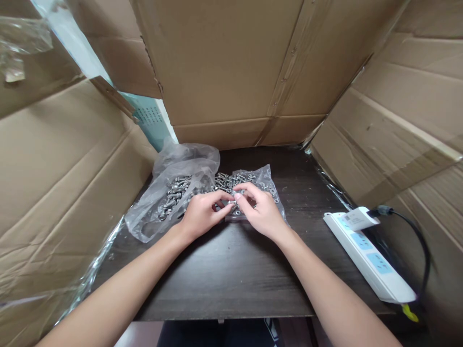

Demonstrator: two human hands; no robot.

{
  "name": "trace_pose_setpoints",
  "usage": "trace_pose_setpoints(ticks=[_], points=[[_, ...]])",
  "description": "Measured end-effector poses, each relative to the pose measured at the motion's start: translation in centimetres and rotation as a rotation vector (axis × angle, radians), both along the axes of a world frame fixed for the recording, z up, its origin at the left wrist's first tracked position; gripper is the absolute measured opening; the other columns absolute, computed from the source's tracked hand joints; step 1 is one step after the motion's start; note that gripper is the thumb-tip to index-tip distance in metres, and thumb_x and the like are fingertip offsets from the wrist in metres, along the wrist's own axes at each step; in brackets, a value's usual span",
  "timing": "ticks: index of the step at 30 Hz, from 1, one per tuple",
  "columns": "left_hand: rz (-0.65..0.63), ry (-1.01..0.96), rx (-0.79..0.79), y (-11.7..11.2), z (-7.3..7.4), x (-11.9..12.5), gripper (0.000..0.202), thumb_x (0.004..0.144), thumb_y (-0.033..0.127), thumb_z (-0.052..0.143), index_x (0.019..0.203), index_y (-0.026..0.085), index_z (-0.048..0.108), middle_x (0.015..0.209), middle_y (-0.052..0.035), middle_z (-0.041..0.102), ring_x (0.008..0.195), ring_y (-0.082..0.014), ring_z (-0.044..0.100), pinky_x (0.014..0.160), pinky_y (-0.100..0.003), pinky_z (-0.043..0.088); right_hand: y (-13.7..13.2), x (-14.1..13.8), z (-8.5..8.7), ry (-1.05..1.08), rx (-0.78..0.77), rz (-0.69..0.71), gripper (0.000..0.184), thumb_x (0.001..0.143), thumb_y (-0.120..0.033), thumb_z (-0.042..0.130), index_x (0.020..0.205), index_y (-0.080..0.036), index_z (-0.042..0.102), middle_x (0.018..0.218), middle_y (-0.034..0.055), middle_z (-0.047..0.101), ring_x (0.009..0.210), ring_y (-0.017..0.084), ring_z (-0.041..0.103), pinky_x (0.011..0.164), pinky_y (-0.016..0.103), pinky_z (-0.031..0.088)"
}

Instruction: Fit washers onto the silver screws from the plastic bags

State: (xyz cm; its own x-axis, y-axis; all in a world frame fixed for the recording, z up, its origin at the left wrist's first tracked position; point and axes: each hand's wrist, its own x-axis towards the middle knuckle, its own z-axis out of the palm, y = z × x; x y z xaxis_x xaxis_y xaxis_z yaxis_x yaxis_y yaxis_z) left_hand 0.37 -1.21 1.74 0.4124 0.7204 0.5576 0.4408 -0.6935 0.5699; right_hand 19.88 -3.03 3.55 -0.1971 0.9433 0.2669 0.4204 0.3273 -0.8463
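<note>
My left hand (203, 212) and my right hand (258, 209) meet at the middle of a dark wooden table (231, 270). The fingertips of both pinch one small metal screw (231, 202) between them. Under and behind the hands lie two clear plastic bags: the left bag (170, 193) holds several metal screws, and the right bag (262, 180) is spread flat with more small metal parts on it.
Cardboard walls stand on the left (61, 183), at the back (224, 72) and on the right (401, 120). A white power strip (369, 255) with a black cable (419, 241) lies at the table's right edge.
</note>
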Motion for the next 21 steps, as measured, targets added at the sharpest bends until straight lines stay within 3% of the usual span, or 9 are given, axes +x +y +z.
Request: trace_pose_setpoints(ticks=[2,5,7,10,15,21], points=[[-0.001,0.007,0.001,-0.05,0.00,-0.06,0.009,0.094,0.023,0.068,0.099,0.019,0.074,0.086,0.0001,0.079,0.059,-0.0101,0.068,0.061,-0.018,0.056,-0.08,0.02,0.08,-0.034,0.036,0.000,0.021,0.095,-0.032,0.058,0.113,-0.022,0.065,0.088,0.0033,0.069,0.073,0.016,0.064,0.064,0.029,0.051],[0.005,0.000,-0.005,-0.04,-0.04,-0.16,0.010,0.095,0.024,0.067,0.099,0.019,0.074,0.086,-0.0003,0.080,0.061,-0.0110,0.070,0.062,-0.019,0.056,-0.14,0.03,0.09,0.017,0.041,0.065,0.040,0.087,-0.026,0.065,0.127,-0.024,0.059,0.115,0.0080,0.068,0.089,0.019,0.067,0.064,0.028,0.054],[0.005,-0.003,-0.002,-0.03,-0.07,-0.18,0.011,0.095,0.025,0.067,0.100,0.019,0.075,0.086,-0.0004,0.080,0.061,-0.0110,0.070,0.062,-0.019,0.056,-0.13,0.03,0.05,0.014,0.028,0.079,0.039,0.087,-0.026,0.064,0.126,-0.023,0.059,0.102,0.0053,0.069,0.080,0.017,0.066,0.063,0.027,0.053],[0.002,-0.004,0.020,-0.02,-0.13,-0.15,0.010,0.096,0.024,0.066,0.098,0.019,0.075,0.087,-0.0001,0.080,0.059,-0.0101,0.068,0.061,-0.018,0.055,-0.09,0.06,0.01,-0.058,0.041,0.011,0.022,0.093,-0.031,0.059,0.113,-0.022,0.064,0.075,-0.0010,0.063,0.063,0.014,0.059,0.063,0.028,0.050],[0.015,-0.001,0.034,0.08,-0.22,-0.13,0.010,0.095,0.023,0.068,0.100,0.019,0.075,0.086,0.0000,0.080,0.060,-0.0102,0.069,0.062,-0.018,0.055,-0.02,0.05,-0.01,0.031,0.019,0.066,0.038,0.086,-0.026,0.064,0.123,-0.022,0.060,0.110,0.0074,0.068,0.080,0.016,0.066,0.061,0.027,0.052],[0.017,0.026,0.039,0.13,-0.35,-0.06,0.012,0.096,0.023,0.065,0.102,0.020,0.075,0.085,-0.0003,0.079,0.061,-0.0118,0.069,0.064,-0.020,0.055,0.13,0.01,-0.06,-0.001,0.005,0.041,0.022,0.095,-0.031,0.057,0.113,-0.021,0.064,0.083,0.0012,0.068,0.067,0.014,0.061,0.067,0.030,0.050]])
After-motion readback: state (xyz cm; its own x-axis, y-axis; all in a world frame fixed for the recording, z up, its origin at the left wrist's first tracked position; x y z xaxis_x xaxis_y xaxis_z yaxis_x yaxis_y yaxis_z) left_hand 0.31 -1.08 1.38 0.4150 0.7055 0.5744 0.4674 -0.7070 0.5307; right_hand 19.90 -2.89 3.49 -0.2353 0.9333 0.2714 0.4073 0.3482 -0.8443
